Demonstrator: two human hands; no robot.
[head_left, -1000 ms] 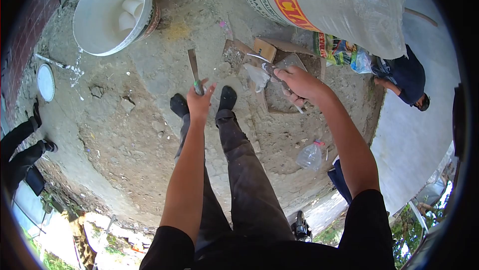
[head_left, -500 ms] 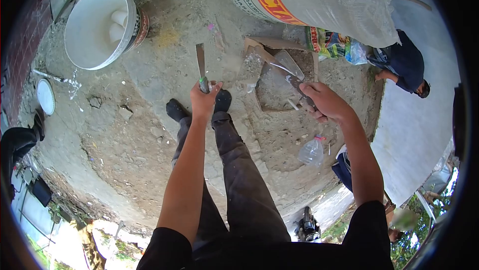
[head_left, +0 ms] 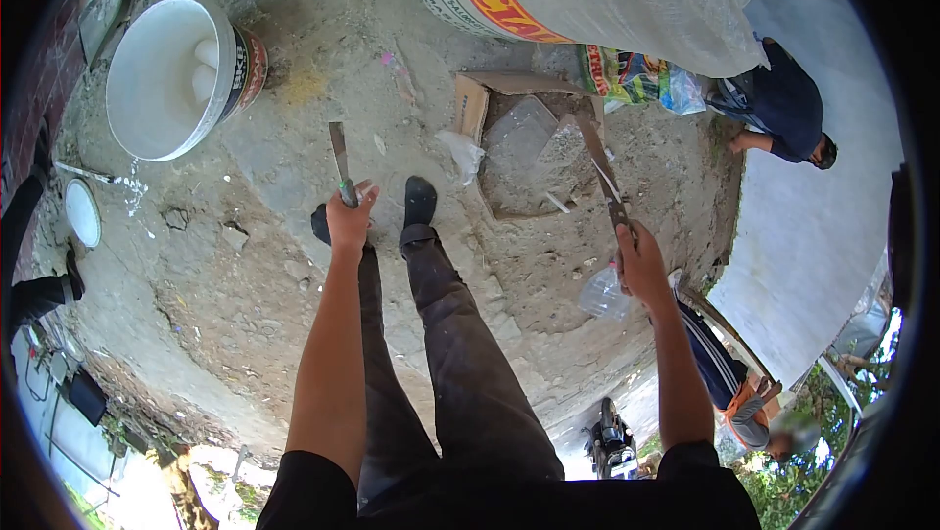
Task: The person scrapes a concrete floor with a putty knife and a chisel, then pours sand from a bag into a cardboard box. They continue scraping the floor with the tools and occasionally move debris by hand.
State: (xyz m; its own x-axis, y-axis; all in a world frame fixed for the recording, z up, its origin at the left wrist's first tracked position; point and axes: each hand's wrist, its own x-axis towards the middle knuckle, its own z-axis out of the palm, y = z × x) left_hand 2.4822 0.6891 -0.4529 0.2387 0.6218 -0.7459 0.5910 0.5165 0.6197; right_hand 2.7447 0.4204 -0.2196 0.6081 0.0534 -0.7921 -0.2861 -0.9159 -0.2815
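Note:
My left hand point(head_left: 350, 221) is closed around the green-and-grey handle of a knife point(head_left: 339, 150), whose narrow flat blade with a blunt end points forward over the ground. My right hand point(head_left: 641, 261) grips the handle of a machete point(head_left: 599, 160), a long brown, worn-looking blade that widens toward its end. The machete's far part hangs over an open cardboard box point(head_left: 472, 109) holding a clear plastic piece point(head_left: 519, 131) and debris. Below my right hand, a clear plastic bottle point(head_left: 604, 295) lies on the ground.
A white bucket point(head_left: 162, 80) with pale round items inside stands at left, near a white lid point(head_left: 83, 213). A big white sack point(head_left: 627, 1) is ahead. A crouching person point(head_left: 783, 104) is by the pale wall; another person point(head_left: 734, 383) is lower right. Someone's leg point(head_left: 44, 300) shows at left.
My right hand has drawn back, bringing the machete more upright and nearer me. My left hand has moved left and slightly back with the knife. The view has shifted.

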